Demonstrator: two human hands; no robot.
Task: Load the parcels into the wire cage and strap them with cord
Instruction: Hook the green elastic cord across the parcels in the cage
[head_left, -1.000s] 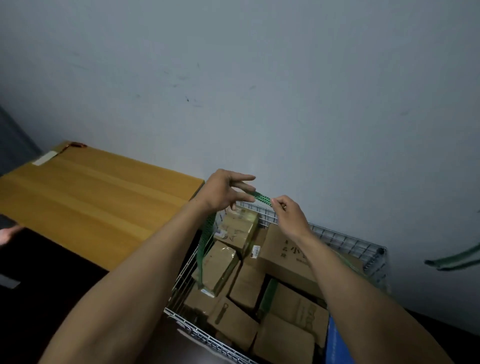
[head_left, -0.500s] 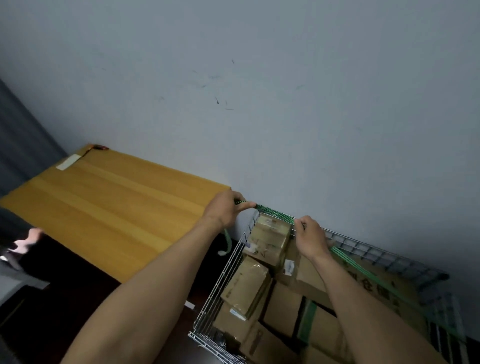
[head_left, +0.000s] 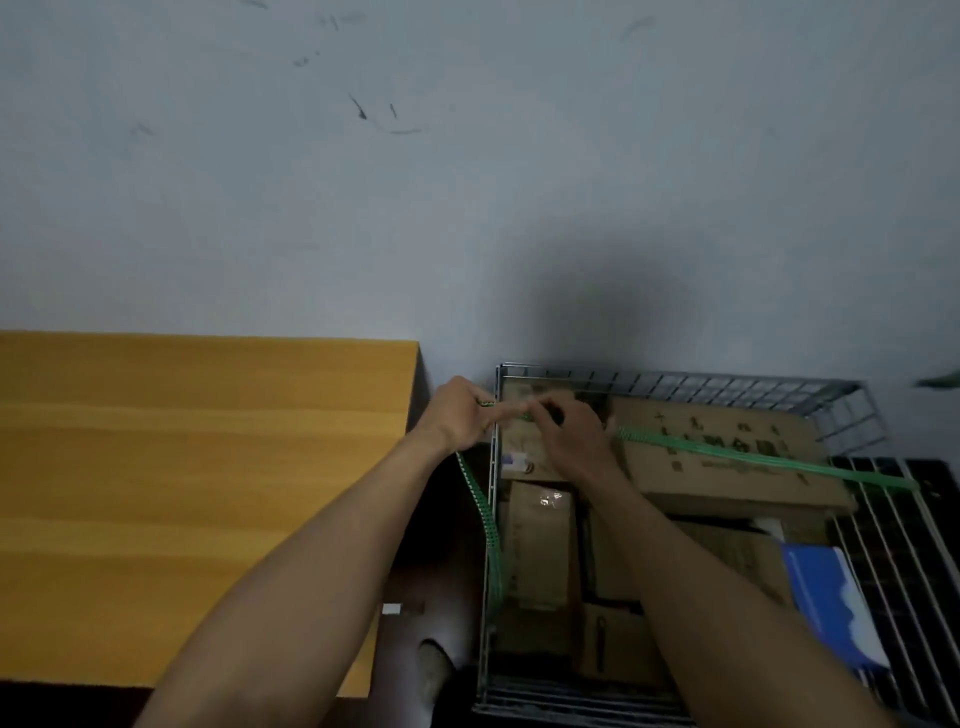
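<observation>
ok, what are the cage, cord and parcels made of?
cage: thin metal wire, bright plated-looking grid with glints.
cord: green flat band with pale-dotted edge, likely plastic or woven elastic; cannot tell which.
parcels: brown matte cardboard, some glossy tape.

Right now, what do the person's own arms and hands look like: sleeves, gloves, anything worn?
The left forearm and right forearm are bare to the picture's lower edge; no sleeve shows. The left hand and right hand wear no gloves; no watch, band or ring is visible, though the picture is blurred there.
</observation>
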